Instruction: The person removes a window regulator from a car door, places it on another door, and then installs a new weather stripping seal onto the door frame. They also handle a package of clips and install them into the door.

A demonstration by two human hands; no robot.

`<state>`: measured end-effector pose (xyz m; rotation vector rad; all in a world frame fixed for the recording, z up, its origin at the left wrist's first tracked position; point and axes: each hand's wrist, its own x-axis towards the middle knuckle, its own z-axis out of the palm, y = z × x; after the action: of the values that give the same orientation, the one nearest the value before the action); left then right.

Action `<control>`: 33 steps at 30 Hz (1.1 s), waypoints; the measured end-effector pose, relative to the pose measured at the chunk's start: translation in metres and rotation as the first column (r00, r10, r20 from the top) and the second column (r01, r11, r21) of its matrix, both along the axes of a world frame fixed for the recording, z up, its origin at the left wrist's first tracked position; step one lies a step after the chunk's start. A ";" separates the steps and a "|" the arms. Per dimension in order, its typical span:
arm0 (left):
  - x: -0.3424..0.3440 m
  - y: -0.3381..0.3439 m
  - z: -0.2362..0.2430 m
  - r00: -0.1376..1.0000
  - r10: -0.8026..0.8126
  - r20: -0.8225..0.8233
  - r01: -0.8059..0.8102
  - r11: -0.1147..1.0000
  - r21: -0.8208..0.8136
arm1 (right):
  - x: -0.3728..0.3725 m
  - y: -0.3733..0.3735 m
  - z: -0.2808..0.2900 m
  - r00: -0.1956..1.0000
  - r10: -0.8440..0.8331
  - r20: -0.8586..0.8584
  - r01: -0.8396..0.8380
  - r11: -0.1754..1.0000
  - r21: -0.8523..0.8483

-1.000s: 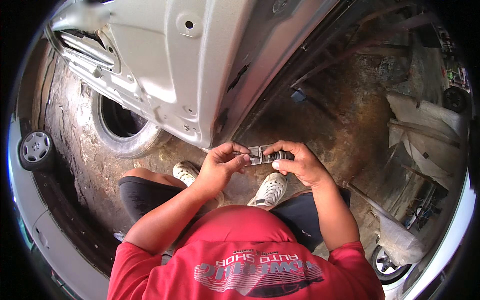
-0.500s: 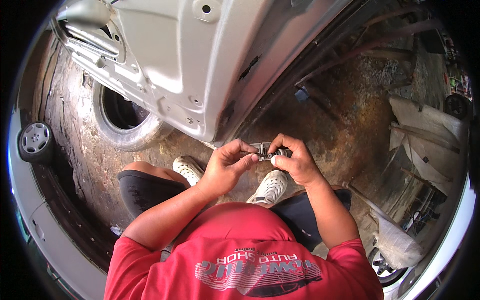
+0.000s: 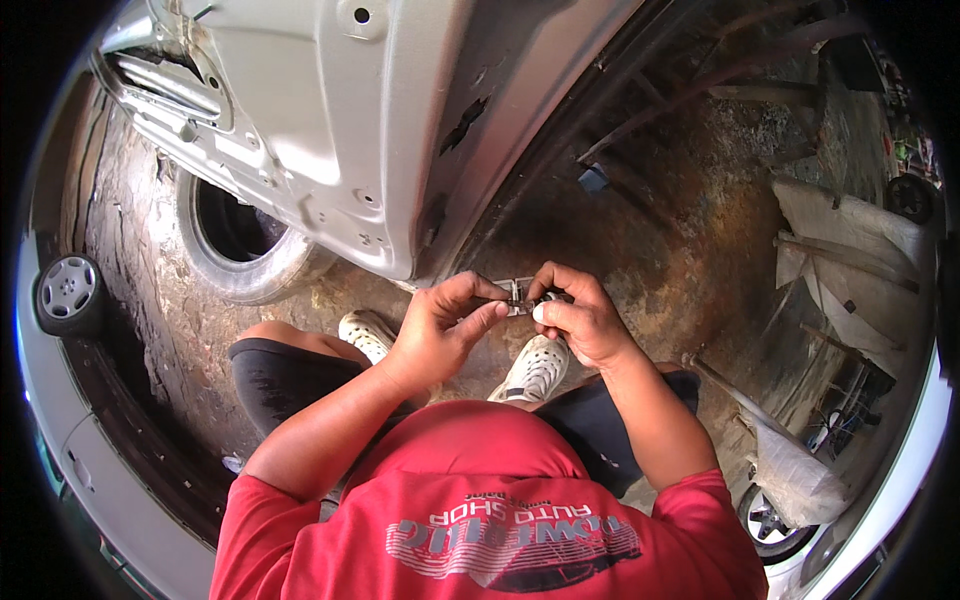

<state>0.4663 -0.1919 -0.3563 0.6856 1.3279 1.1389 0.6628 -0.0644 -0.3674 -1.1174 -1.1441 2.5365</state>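
Both hands are raised in front of me, pinching a small grey metal part (image 3: 517, 294) between them. My left hand (image 3: 446, 322) has its thumb and forefinger closed on the part's left end. From the other side, my right hand (image 3: 583, 318) grips it with thumb and bent fingers, which hide much of that end. The exact kind of part is too small to make out. Just beyond my hands is the lower corner of a silver car door (image 3: 370, 215), its inner panel bare with several holes.
A loose tyre (image 3: 235, 240) lies beyond my left foot, partly under the door. Two light clog shoes, the right one (image 3: 535, 368) nearer my hands, stand on the stained floor (image 3: 640, 330). At the right are a crumpled sheet (image 3: 850, 270) and a wrapped bundle (image 3: 795, 480). Another car (image 3: 100, 440) stands left.
My hands have shifted slightly left and closer together, still pinching the small metal part. The door appears a little farther left and higher in the picture.
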 end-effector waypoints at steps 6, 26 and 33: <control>-0.002 0.002 -0.003 0.996 0.011 0.087 -0.008 0.999 -0.031 | 0.000 0.005 0.005 1.000 0.009 0.003 -0.009 1.000 0.010; 0.000 0.007 -0.005 0.986 -0.092 -0.140 0.090 0.996 -0.021 | -0.007 0.003 0.004 0.991 0.087 0.104 -0.108 0.970 0.218; -0.003 0.004 -0.006 0.988 -0.105 -0.117 0.107 0.994 0.012 | -0.010 0.001 0.007 0.997 0.068 0.040 -0.064 0.993 -0.094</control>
<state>0.4634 -0.1879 -0.3624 0.8370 1.3637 1.0392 0.6525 -0.0634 -0.3599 -1.1797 -1.1013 2.6534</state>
